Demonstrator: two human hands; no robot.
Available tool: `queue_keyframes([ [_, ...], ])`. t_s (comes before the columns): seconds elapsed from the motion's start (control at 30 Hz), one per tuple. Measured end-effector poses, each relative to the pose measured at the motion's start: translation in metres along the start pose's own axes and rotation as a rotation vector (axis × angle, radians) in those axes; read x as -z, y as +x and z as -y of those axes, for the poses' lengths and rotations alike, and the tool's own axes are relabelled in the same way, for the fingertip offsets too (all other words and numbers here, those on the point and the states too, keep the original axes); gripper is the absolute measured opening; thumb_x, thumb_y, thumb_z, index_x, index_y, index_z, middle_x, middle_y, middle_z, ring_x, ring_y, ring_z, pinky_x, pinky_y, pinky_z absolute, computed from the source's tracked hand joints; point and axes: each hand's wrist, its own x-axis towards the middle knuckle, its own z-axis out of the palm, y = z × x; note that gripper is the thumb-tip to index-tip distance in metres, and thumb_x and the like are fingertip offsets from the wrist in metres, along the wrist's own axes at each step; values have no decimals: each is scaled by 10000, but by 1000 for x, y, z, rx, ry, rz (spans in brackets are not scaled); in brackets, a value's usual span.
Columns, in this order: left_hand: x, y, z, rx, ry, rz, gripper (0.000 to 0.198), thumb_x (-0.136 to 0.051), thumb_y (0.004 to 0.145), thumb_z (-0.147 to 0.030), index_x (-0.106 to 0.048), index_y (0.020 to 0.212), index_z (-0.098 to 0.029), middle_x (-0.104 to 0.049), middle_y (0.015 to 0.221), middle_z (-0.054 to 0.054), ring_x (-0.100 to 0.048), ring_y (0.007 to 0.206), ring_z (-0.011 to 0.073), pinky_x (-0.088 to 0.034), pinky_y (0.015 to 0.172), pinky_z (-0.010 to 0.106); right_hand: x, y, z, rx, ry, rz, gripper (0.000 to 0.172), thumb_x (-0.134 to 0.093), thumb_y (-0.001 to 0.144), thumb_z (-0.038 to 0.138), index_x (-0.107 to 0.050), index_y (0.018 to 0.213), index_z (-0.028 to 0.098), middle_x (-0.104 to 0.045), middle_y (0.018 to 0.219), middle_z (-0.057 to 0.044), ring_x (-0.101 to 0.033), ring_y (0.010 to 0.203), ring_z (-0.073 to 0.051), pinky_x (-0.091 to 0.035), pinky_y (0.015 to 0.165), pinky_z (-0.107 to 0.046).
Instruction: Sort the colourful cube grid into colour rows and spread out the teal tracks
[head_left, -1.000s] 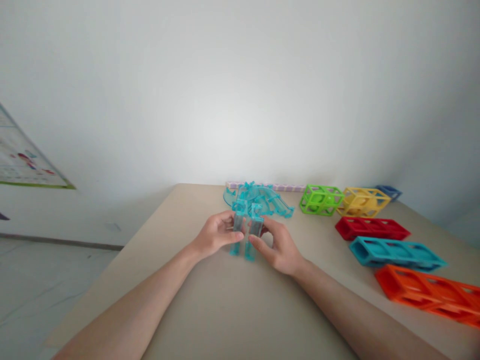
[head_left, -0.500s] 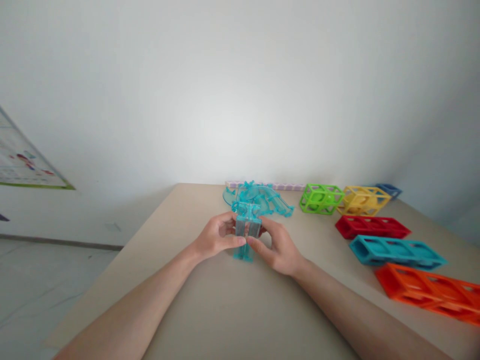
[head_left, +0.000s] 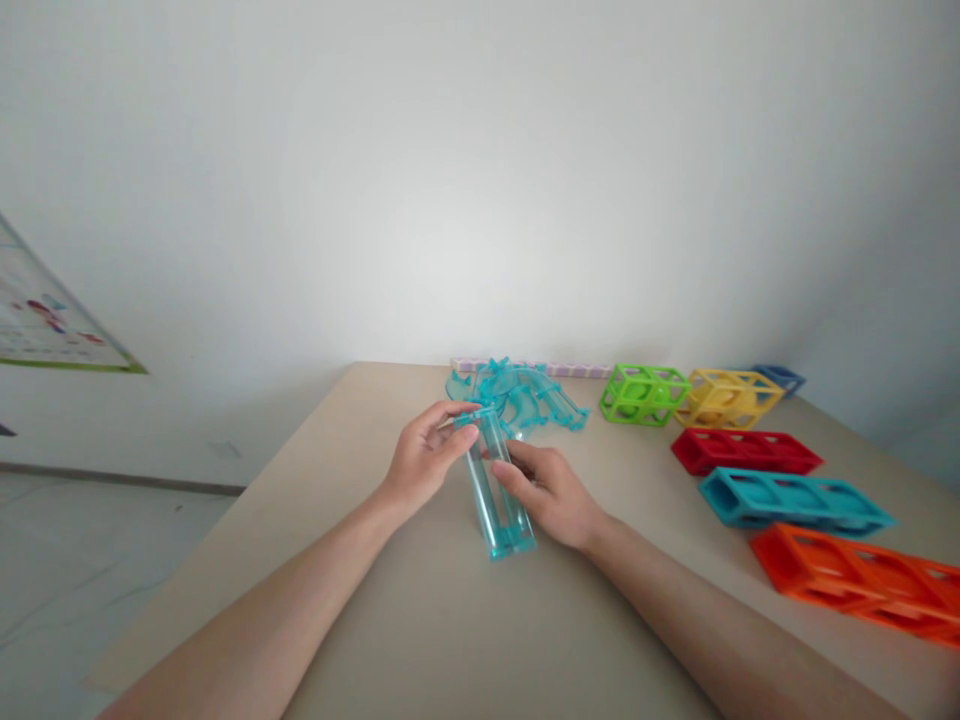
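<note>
Tube (head_left: 487,505) in both hands, tilted over the table (head_left: 375,640)
Left hand (head_left: 424,460) grips its far end; right hand (head_left: 555,497) grips its right side; teal pieces (head_left: 525,385) lie beyond.

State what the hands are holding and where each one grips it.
A clear teal piece: the left hand grips its far end at the left corner; the right hand holds its right long side, roughly midway along.

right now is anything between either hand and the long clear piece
Nothing visible: the left hand holds the long clear piece near its far end, and the right hand grips its side. The teal pile lies beyond, not between.
</note>
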Motion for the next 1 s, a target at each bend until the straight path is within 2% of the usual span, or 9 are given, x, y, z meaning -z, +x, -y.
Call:
queue_keyframes([
  [0.07, 0, 2, 4, 27, -2, -57, 283, -711, 759, -363, -672, 952, -161, -676, 741, 19, -629, 618, 142, -505, 616, 262, -1, 0, -3, -36, 48, 35, 421, -398, 941, 515, -616, 820, 175, -461, 600, 32, -418, 563, -115, -331, 533, -249],
  [0.13, 1, 5, 8, 25, -2, -138, 278, -699, 764, -379, -668, 920, -151, -671, 717, 15, -622, 605, 133, -514, 608, 260, -2, -1, -6, -82, 143, 64, 463, -337, 956, 535, -628, 1001, 178, -485, 619, 26, -457, 580, -126, -361, 558, -255],
  [0.23, 6, 9, 13, -13, 16, -283, 279, -683, 768, -395, -662, 883, -142, -676, 723, 15, -621, 617, 121, -541, 651, 272, -5, -3, -9, -116, 259, 83, 543, -321, 963, 536, -416, 1366, 185, -546, 710, 8, -516, 639, -141, -405, 606, -269],
  [0.3, 9, 11, 15, -27, 53, -337, 286, -686, 761, -399, -661, 888, -144, -676, 715, 9, -623, 613, 117, -548, 668, 277, -7, -4, -10, -86, 258, 108, 641, -457, 920, 526, -295, 1436, 182, -555, 783, 0, -525, 675, -139, -412, 617, -265],
  [0.4, 11, 13, 16, -43, 127, -337, 290, -706, 740, -389, -660, 897, -150, -675, 686, 2, -635, 603, 128, -543, 654, 272, -9, -4, -10, -50, 209, 143, 720, -621, 842, 454, -297, 1422, 178, -516, 807, 14, -503, 667, -120, -403, 603, -247],
  [0.57, 11, 14, 19, -68, 109, -371, 276, -710, 736, -382, -651, 883, -156, -677, 682, 2, -650, 625, 141, -538, 656, 274, -10, -2, -10, -79, 183, 91, 525, -565, 881, 357, -404, 1350, 185, -455, 750, 41, -448, 629, -102, -385, 594, -240],
  [0.73, 12, 14, 22, -96, 34, -341, 273, -713, 738, -373, -622, 887, -164, -679, 760, 12, -654, 676, 144, -538, 687, 297, -6, -2, -9, -66, 151, 19, 496, -548, 858, 293, -438, 1322, 156, -476, 769, 24, -461, 647, -116, -399, 603, -253],
  [0.9, 11, 12, 19, -57, 31, -269, 280, -759, 679, -338, -556, 749, -157, -634, 921, 27, -651, 814, 153, -532, 742, 302, 12, -1, -9, 59, -137, -147, 451, -526, 793, 195, -530, 1241, 147, -558, 888, -43, -521, 776, -163, -434, 734, -308],
  [1.0, 9, 8, 16, -24, 76, -155, 306, -778, 650, -312, -522, 707, -153, -611, 986, 42, -636, 876, 160, -512, 790, 305, 27, -1, -6, 126, -371, -129, 479, -496, 730, 127, -572, 1202, 158, -594, 956, -75, -550, 829, -188, -429, 791, -335],
])
